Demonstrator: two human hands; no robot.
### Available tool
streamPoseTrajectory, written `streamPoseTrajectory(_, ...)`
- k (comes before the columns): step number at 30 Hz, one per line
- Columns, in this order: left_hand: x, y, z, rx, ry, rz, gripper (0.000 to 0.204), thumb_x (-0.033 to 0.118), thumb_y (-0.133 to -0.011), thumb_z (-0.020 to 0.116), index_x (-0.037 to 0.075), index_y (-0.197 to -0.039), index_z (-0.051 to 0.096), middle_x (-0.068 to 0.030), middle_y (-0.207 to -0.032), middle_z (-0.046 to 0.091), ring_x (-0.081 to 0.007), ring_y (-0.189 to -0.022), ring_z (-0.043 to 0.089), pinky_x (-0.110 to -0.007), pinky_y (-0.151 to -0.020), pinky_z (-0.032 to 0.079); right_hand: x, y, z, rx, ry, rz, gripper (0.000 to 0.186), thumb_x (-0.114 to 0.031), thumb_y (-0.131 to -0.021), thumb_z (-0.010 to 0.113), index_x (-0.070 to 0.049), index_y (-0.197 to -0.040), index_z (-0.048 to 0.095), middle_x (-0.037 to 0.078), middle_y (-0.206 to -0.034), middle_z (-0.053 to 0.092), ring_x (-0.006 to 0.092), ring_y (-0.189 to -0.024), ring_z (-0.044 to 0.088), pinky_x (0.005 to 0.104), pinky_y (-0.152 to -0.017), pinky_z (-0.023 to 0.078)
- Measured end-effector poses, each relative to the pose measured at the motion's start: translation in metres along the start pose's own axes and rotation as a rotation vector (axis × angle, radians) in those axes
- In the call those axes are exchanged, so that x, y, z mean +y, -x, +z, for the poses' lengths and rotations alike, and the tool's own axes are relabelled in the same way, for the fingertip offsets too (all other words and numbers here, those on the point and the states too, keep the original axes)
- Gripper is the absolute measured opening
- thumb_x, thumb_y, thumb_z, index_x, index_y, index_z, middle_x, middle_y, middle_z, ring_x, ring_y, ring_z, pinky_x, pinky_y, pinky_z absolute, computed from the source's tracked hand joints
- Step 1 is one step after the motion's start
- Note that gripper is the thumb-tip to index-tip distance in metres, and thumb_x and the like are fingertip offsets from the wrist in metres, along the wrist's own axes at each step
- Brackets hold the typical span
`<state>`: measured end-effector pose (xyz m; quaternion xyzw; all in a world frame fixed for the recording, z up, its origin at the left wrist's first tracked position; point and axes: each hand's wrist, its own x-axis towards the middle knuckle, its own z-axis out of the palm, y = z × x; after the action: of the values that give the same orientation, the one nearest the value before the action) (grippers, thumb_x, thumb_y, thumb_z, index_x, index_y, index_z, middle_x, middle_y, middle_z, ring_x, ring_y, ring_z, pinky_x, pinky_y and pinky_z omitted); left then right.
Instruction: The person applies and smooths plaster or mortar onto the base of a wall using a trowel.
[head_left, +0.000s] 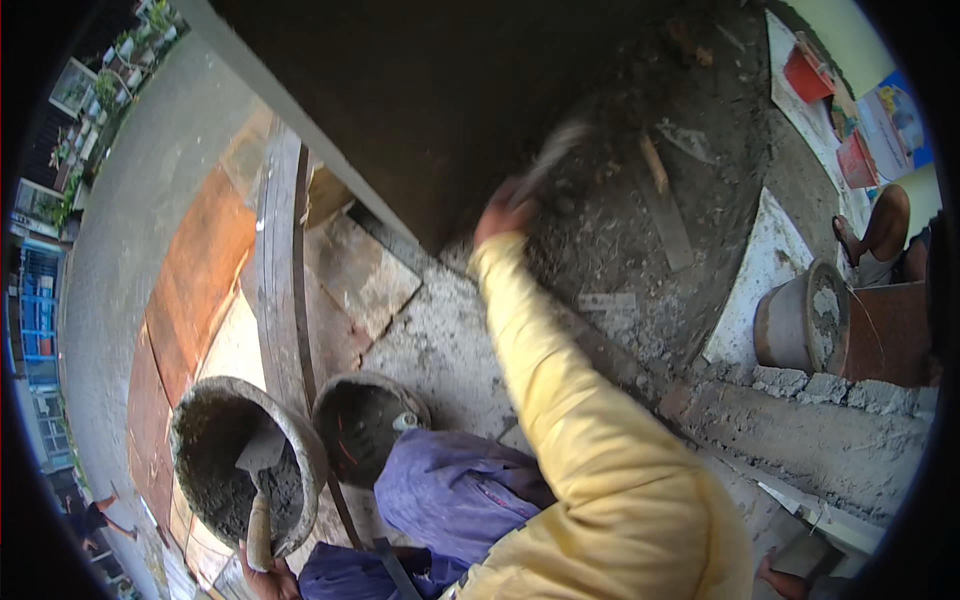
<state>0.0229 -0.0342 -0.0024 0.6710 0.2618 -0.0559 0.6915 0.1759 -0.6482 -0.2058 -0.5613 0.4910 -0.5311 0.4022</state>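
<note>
Trowel (259,512) sitting in a bucket (309,445) of grey mortar (284,494), pale tool (558,155) out front by the dark wall (400,90).
The trowel is laid blade-in, its long axis running from the wooden handle over the near rim to the blade farther inside, so it's pointed pretty much straight forward. It'd probably be found light and stiff, not fragile, maybe slick where wet; best taken by the wooden handle. The left hand (268,580) is placed right by the handle's end, but whether handle or rim is gripped can't be told. The right hand (504,214) is closed around the pale tool, which is angled forward and right; it's too blurred for its shape to be made out.
</note>
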Motion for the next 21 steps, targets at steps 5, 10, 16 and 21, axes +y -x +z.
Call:
streamPoseTrajectory(5, -0.004, 0.005, -0.005, 0.121, 0.174, -0.025, 0.051, -0.014, -0.083, 0.042, -0.004, -0.133, 0.041, -0.0207, -0.129, 0.05, -0.0279, -0.112, 0.053, -0.03, -0.082, 0.051, 0.156, 0.051, 0.003, -0.64, -0.249, 1.102, 0.028, -0.033, -0.089, 0.051, -0.013, -0.069, 0.05, 0.003, -0.047, 0.038, 0.0202, -0.037, 0.038, 0.0373, -0.036, 0.032)
streamPoseTrajectory(10, -0.008, 0.007, -0.001, -0.006, -0.332, 0.158, 0.053, -0.008, -0.081, 0.053, -0.004, -0.133, 0.041, -0.019, -0.123, 0.054, -0.0259, -0.109, 0.053, -0.034, -0.085, 0.048, 0.166, -0.002, -0.069, -0.638, 0.647, 0.479, 0.044, -0.032, -0.084, 0.054, 0.005, -0.106, 0.06, 0.02, -0.08, 0.067, 0.0365, -0.079, 0.066, 0.0438, -0.068, 0.052)
streamPoseTrajectory(16, -0.004, 0.003, 0.012, -0.107, 0.022, 0.008, 0.051, -0.006, -0.084, 0.048, -0.001, -0.134, 0.04, -0.02, -0.126, 0.051, -0.0274, -0.108, 0.053, -0.031, -0.08, 0.05, 0.055, -0.039, -0.101, -0.448, 0.169, 0.535, 0.027, -0.027, -0.085, 0.059, -0.001, -0.091, 0.058, 0.011, -0.062, 0.059, 0.0251, -0.054, 0.06, 0.0371, -0.049, 0.047)
streamPoseTrajectory(21, -0.002, -0.003, 0.017, 0.022, 0.0, 0.034, 0.043, -0.005, -0.09, 0.039, -0.001, -0.133, 0.041, -0.0216, -0.129, 0.047, -0.0301, -0.11, 0.052, -0.027, -0.072, 0.051, -0.099, -0.104, -0.1, -0.379, -0.703, -0.124, 0.007, -0.012, -0.087, 0.058, -0.009, -0.09, 0.052, -0.005, -0.06, 0.044, 0.0037, -0.041, 0.039, 0.0178, -0.035, 0.03)
